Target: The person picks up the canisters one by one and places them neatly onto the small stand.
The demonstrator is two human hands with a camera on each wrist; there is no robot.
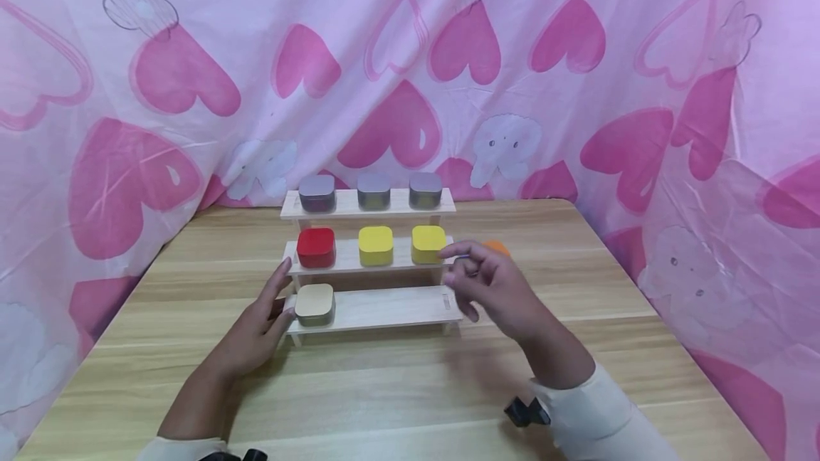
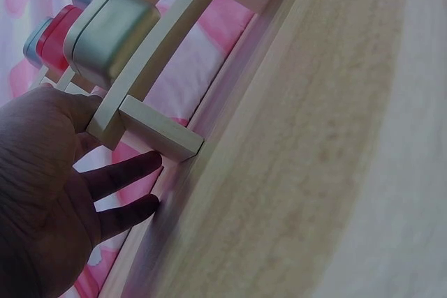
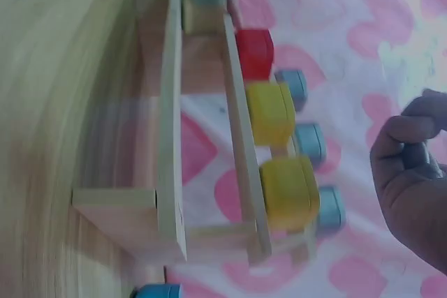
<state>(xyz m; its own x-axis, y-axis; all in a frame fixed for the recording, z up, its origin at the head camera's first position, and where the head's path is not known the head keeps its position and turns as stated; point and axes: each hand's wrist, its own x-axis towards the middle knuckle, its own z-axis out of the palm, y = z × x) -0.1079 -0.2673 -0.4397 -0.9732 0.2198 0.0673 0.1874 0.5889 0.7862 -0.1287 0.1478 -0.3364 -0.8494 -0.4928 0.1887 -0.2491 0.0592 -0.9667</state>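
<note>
A three-tier wooden shelf rack [image 1: 391, 310] stands on the table bearing small square tins. My left hand [image 1: 253, 336] is at its left end, thumb by the lowest board's corner and index finger reaching towards the middle board. In the left wrist view, two other fingers [image 2: 133, 172] stretch out beside the rack's leg. Close to that thumb sits a gold tin [image 1: 314, 304] on the lowest tier. My right hand [image 1: 496, 287] hovers by the rack's right end with loosely bent fingers and nothing visible in them, near a yellow tin [image 1: 428, 244]; the right wrist view shows it apart from the tins.
The middle tier also carries a red tin [image 1: 316, 247] and another yellow tin [image 1: 375, 245]. Grey tins [image 1: 374, 192] line the top tier. Partly hidden behind my right hand is an orange thing [image 1: 497, 247]. A pink heart-patterned cloth [image 1: 397, 119] hangs behind the table.
</note>
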